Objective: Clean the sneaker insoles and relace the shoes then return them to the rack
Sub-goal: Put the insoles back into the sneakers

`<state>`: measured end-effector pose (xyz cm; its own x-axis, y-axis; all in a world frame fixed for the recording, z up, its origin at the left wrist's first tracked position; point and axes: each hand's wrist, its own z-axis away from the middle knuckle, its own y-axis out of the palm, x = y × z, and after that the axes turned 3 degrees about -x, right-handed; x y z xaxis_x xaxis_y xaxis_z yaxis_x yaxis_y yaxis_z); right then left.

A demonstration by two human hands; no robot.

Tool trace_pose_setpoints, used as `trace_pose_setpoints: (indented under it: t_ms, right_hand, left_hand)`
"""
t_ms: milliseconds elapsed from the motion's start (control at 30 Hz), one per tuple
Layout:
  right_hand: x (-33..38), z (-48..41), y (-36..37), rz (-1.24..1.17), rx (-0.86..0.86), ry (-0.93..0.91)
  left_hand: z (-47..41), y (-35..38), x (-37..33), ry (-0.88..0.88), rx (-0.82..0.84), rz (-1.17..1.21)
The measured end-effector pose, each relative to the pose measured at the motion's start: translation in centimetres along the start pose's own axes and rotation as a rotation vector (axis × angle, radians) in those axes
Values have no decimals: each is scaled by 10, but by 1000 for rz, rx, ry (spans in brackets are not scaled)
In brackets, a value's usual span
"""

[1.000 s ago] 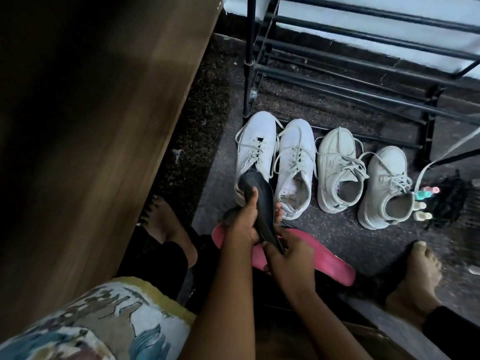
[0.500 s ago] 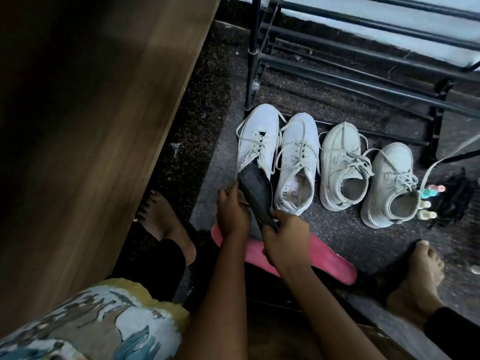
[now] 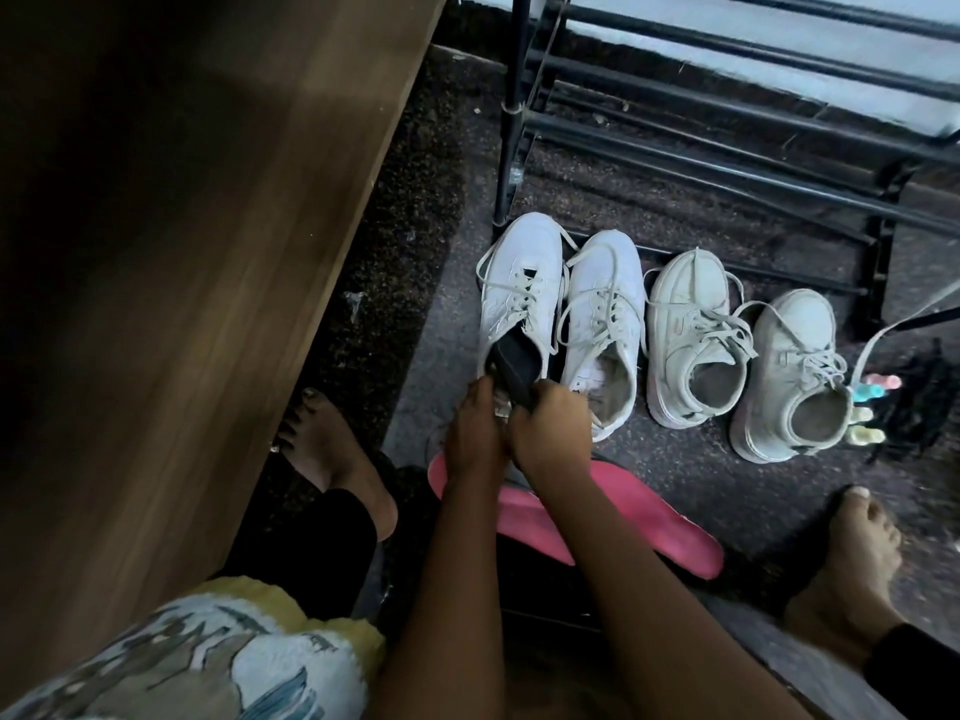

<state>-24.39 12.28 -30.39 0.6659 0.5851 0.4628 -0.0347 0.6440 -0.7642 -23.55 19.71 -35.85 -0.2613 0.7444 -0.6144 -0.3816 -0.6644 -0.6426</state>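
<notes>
Okay, I'm seeing the right hand gripping the black insole, half sitting inside the leftmost sneaker at 12 o'clock; left hand grip holding its heel; pink insole lying at 5 o'clock.

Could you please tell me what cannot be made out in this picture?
Head view:
- Dark insole: toe end hidden inside the leftmost sneaker, heel end under the right hand.
- Left hand: what it grips is hidden beneath it.
- Pink insole: middle covered by the forearms.
- Rack: top cut off by the upper edge.
</notes>
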Motion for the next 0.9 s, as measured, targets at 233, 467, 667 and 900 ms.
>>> trace_pose_setpoints:
  t_ms: [233,467,667,900]
  right_hand:
    - [-5,-17,26,31,-84,-100]
    - [0,-45,32,178,-117,-66]
    - [4,-64,39,28,-178,90]
    - [-32,-45,22,9,-67,-343]
  left_hand:
    - [-3,-1,4,17,32,-96]
    - [-4,1,11,58,26,-78]
    - [-3,5,18,95,2,-9]
    - [1,12,16,53,39,81]
